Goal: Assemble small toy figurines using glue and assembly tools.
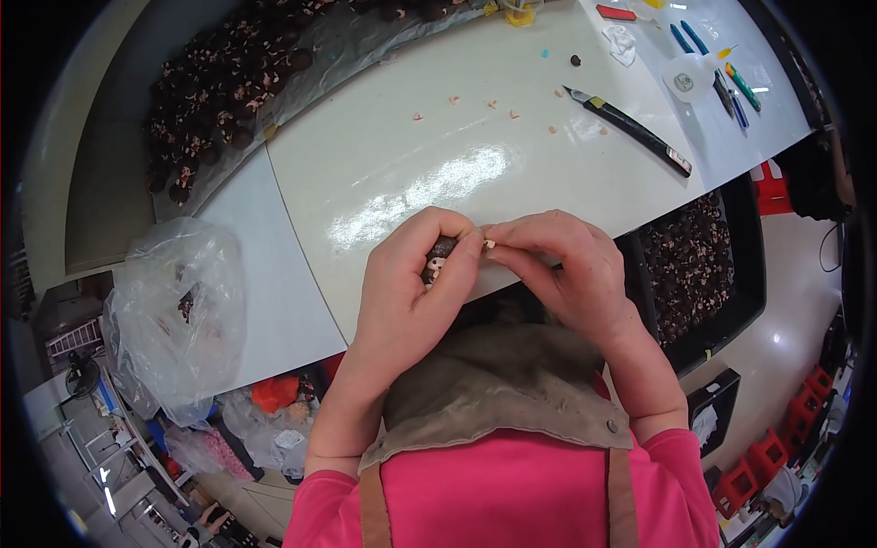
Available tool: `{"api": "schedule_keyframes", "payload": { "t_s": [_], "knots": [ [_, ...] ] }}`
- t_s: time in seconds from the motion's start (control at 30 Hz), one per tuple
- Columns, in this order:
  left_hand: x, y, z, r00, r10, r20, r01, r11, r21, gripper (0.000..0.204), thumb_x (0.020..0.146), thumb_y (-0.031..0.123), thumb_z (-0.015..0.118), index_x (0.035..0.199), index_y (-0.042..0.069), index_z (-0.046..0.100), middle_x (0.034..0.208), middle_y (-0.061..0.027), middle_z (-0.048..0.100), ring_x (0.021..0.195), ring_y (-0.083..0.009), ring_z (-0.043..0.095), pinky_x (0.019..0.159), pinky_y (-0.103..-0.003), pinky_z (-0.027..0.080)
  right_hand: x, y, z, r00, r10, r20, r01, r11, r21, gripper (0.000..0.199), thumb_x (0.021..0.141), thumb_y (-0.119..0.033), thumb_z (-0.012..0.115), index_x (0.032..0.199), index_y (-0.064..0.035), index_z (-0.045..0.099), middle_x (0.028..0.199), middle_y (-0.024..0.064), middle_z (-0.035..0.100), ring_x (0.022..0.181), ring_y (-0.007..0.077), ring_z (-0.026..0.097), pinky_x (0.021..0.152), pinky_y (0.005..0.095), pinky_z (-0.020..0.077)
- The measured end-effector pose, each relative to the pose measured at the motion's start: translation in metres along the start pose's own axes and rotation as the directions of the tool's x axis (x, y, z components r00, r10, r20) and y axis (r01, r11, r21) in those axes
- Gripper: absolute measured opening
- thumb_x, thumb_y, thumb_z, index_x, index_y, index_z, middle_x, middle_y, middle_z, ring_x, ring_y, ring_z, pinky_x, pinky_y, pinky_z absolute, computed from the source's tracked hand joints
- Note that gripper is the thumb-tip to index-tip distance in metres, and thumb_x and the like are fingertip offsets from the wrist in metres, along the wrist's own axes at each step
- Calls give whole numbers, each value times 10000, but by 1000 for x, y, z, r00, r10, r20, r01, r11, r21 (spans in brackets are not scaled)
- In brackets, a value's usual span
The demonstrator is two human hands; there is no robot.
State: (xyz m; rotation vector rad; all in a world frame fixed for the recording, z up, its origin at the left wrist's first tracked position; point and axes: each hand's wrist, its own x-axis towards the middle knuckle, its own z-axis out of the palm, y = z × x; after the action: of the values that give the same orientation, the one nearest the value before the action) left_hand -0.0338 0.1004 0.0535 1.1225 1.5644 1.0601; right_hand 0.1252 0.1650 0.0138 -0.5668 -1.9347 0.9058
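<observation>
Close to the table's front edge, my left hand (402,288) is closed round a small figurine (438,265) with a dark brown head and a pale, spotted part. Much of the figurine is hidden by the fingers. Beside it, thumb and forefinger of my right hand (575,265) pinch a tiny pale piece (490,244) at my left fingertips. Whether this piece is joined to the figurine I cannot tell. Beyond my hands, several pinkish scraps (514,114) lie scattered on the white table (365,155), near a black utility knife (630,132) with its blade out.
A heap of dark brown and pink small parts (219,100) fills the far left. More lie in a black bin (754,292) on the right. A clear plastic bag (183,320) hangs over the left edge. A white bottle (687,78) and pens (744,87) lie far right.
</observation>
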Motion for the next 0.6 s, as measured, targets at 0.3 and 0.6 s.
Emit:
{"api": "schedule_keyframes", "payload": {
  "t_s": [0.3, 0.6],
  "knots": [
    [1, -1, -8, 997, -18, 71, 21, 999, -42, 86, 904, 82, 505, 856, 20, 543, 733, 27, 514, 640, -28, 442, 572, -184, 372, 10, -4, 0, 997, 9, 80, -5, 999, -42, 187, 735, 29, 691, 890, -27, 601, 833, 80, 661, 738, 210, 641, 638, 292, 504],
    [-9, 14, -11, 984, -147, 96, 165, 962, -218, 125, 920, 100, 520, 978, 11, 585, 794, -10, 558, 638, -47, 496, 582, -195, 412, 12, -4, 6, 1000, -6, -15, 6, 999, -46, 194, 711, 25, 698, 860, -50, 599, 807, 53, 600, 733, 215, 572, 621, 297, 470]
  ]
}}
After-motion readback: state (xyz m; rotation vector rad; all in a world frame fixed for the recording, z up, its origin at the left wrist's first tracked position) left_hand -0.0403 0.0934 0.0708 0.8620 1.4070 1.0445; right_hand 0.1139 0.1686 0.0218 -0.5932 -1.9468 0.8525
